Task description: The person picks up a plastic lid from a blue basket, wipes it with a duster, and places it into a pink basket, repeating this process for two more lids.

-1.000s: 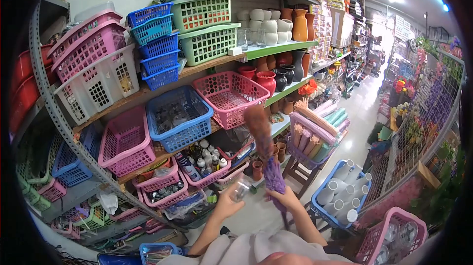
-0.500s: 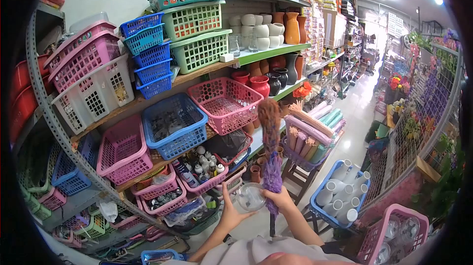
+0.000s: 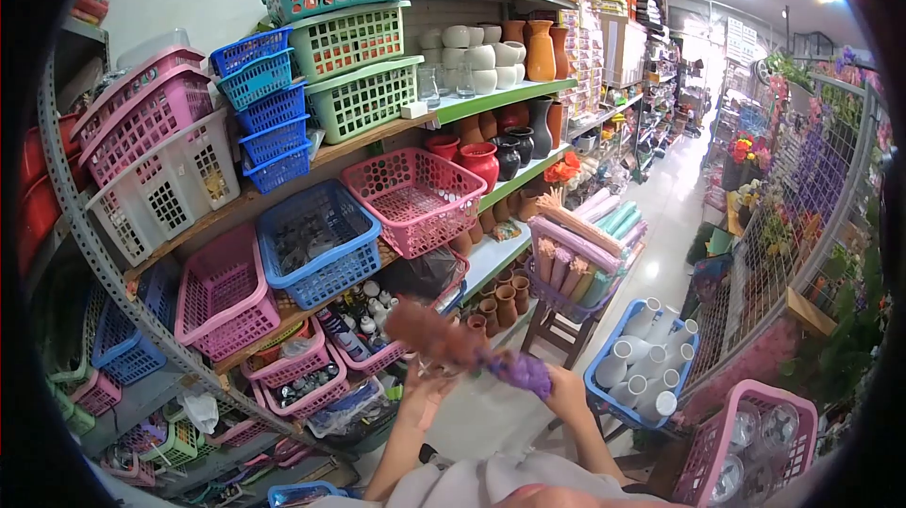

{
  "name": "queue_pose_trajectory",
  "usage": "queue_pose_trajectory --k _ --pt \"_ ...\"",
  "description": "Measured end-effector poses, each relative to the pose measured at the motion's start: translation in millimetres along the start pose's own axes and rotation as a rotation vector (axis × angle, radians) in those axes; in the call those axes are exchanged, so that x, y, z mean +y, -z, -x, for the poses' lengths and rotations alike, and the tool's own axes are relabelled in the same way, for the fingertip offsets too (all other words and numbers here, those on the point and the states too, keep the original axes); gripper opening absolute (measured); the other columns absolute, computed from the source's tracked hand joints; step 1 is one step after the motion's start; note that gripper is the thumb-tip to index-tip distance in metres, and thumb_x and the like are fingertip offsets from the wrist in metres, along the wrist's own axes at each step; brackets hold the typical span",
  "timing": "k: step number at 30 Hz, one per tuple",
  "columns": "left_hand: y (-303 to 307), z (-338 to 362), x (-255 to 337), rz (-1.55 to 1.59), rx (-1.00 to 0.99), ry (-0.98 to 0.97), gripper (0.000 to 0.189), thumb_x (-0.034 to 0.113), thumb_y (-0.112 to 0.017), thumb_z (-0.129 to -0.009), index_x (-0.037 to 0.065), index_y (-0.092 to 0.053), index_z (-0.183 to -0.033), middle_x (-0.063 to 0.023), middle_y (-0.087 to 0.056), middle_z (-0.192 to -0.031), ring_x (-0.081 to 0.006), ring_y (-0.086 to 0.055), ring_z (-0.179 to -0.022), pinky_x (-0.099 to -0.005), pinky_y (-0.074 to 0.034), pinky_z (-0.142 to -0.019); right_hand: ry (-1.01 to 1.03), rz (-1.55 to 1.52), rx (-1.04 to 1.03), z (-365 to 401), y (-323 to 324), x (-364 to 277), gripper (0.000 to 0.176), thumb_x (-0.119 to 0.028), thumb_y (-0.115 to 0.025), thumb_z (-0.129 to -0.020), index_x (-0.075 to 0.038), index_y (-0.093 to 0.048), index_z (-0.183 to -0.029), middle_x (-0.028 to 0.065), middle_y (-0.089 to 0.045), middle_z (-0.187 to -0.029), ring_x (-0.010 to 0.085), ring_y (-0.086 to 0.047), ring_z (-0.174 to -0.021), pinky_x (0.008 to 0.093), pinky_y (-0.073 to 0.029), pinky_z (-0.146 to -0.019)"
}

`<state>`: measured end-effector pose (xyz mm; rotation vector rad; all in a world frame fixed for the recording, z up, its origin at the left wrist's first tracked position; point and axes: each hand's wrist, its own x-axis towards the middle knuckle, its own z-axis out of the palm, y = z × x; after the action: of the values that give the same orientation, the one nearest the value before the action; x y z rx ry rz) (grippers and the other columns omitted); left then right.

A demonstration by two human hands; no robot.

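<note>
My right hand (image 3: 567, 397) is closed around the purple end of a fluffy duster (image 3: 522, 372), whose head shades to brown and is blurred by motion. The duster lies slanted to the left, its brown end overlapping my left hand (image 3: 423, 397) in this view. The fingers of that left hand are curled round a clear glass vessel, mostly hidden behind the duster. Behind the hands, a pink basket of bottles and spray cans (image 3: 375, 358) sits on a low shelf.
Shelves on the left carry a blue basket (image 3: 319, 267) and a pink basket (image 3: 413, 234). To the right stand a blue basket of white vases (image 3: 604, 386) and a pink basket of clear glassware (image 3: 699, 456). Rolled wraps in a lilac basket (image 3: 569, 297) rest on a dark stool.
The duster has swung from upright to slanted left, its brown head coming down to my left hand. The glass, plainly visible before, is now mostly covered. The view has shifted slightly.
</note>
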<state>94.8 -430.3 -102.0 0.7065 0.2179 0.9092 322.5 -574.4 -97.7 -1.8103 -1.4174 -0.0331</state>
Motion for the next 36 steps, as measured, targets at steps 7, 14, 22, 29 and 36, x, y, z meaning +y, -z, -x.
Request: queue_pose_trajectory --k 7,14,22,29,36 --pt "22 -19 -12 -0.035 0.046 0.044 0.063 -0.006 -0.052 -0.084 0.015 -0.028 -0.139 -0.0118 -0.045 -0.133 -0.0283 -0.053 -0.117 -0.0426 -0.048 -0.095 -0.178 0.152 -0.021 28 -6 3 0.022 -0.024 -0.065 -0.076 -0.009 -0.065 -0.091 0.0181 -0.064 -0.074 0.0382 -0.062 -0.07 0.0462 -0.049 -0.063" --pt "9 -21 -7 -0.05 0.051 0.048 0.068 -0.009 -0.054 -0.084 0.016 -0.028 -0.141 -0.0071 -0.044 -0.134 -0.0232 -0.051 -0.118 -0.0408 -0.047 -0.095 -0.274 0.143 -0.029 23 -1 -3 0.021 -0.023 -0.063 -0.076 -0.012 -0.065 -0.094 0.0173 -0.064 -0.073 0.037 -0.063 -0.071 0.0461 -0.049 -0.062" --pt "76 -43 -29 0.264 0.143 0.21 0.061 -0.003 -0.054 -0.085 0.01 -0.03 -0.139 -0.0109 -0.051 -0.125 -0.0285 -0.058 -0.108 -0.0442 -0.05 -0.092 -0.082 0.1 -0.126 17 -6 -8 0.026 -0.023 -0.065 -0.075 -0.01 -0.065 -0.098 0.0185 -0.064 -0.075 0.0372 -0.063 -0.071 0.0464 -0.049 -0.062" --pt "-2 -15 7 -0.408 0.073 -0.156 0.064 -0.002 -0.064 -0.081 0.008 -0.037 -0.138 -0.0056 -0.05 -0.13 -0.0186 -0.052 -0.116 -0.0304 -0.043 -0.097 -0.415 0.172 0.074 -4 -3 -8 0.019 -0.021 -0.062 -0.078 -0.003 -0.063 -0.084 0.0231 -0.062 -0.072 0.0431 -0.06 -0.072 0.048 -0.047 -0.064" --pt "5 -24 16 -1.14 0.263 0.046 0.052 -0.003 -0.07 -0.078 -0.002 -0.05 -0.126 -0.0091 -0.064 -0.104 -0.0157 -0.061 -0.097 -0.0293 -0.048 -0.087 0.091 0.089 -0.292 -5 11 -14 0.022 -0.021 -0.066 -0.073 -0.013 -0.068 -0.094 0.0158 -0.065 -0.078 0.0358 -0.062 -0.073 0.0436 -0.049 -0.064"
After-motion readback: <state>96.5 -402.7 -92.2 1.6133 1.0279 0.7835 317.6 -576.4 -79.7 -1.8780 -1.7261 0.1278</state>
